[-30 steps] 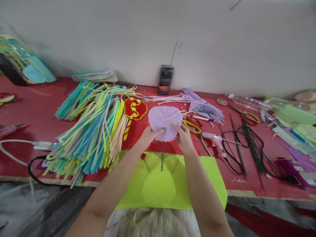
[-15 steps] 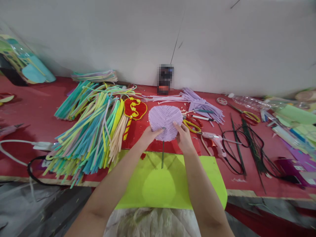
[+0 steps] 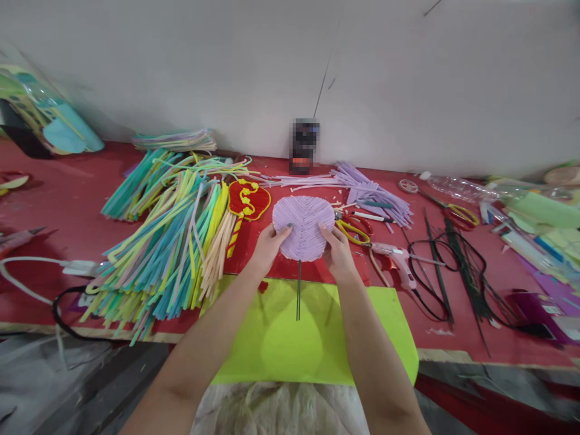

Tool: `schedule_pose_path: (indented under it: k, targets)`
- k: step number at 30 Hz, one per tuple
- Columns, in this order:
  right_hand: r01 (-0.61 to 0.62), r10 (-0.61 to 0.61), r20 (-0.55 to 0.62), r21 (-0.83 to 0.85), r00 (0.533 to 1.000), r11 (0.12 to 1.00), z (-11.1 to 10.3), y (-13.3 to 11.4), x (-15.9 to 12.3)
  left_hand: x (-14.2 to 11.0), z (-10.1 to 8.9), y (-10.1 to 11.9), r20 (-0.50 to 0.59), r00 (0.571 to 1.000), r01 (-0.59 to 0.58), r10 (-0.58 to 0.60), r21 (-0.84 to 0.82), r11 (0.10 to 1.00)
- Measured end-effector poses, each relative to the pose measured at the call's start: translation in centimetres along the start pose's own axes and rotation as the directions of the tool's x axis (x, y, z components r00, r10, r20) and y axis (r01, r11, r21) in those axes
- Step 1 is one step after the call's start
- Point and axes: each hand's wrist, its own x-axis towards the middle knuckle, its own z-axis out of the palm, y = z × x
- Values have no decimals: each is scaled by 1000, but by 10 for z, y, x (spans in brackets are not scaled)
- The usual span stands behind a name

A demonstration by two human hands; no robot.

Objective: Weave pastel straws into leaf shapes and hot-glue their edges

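Observation:
Both hands hold a lilac fan-shaped piece made of pipe cleaners laid in slanting rows that meet at a centre line. My left hand pinches its left edge, thumb on the front face. On the right edge my right hand grips it the same way, fingers behind. Two thin dark wires stick out from its bottom and hang over a lime-green sheet. Just left of the piece lies a small red fan with yellow trim and a striped handle.
A big heap of coloured pipe cleaners covers the left. Behind on the right are lilac pipe cleaners, yellow-handled pliers, a pink glue gun with a black cord, and scissors. A pixelated upright object leans on the wall.
My left thumb has slid outward, from near the centre line toward the left edge of the lilac piece. The wires reach slightly lower in view.

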Motion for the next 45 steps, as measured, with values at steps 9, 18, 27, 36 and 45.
schedule_pose_path:
  k: [9, 18, 27, 36, 45]
  targets:
    - [-24, 24, 33, 9, 999, 1000, 1, -1, 1, 0, -1, 0, 48, 997, -59, 58, 28, 998]
    - [33, 19, 192, -265, 981, 964, 1, -6, -5, 4, -5, 4, -188, 946, -263, 264, 33, 964]
    - [194, 9, 428, -428, 904, 883, 12, 2, -12, 3, -1, 11, -214, 950, -245, 226, -67, 967]
    - [233, 0, 422, -502, 907, 833, 18, 5, -18, 1, 2, 15, -220, 962, -200, 162, -161, 967]
    - [347, -89, 418, -596, 904, 724, 18, 10, -18, 0, 5, 11, -100, 994, -56, 39, -175, 983]
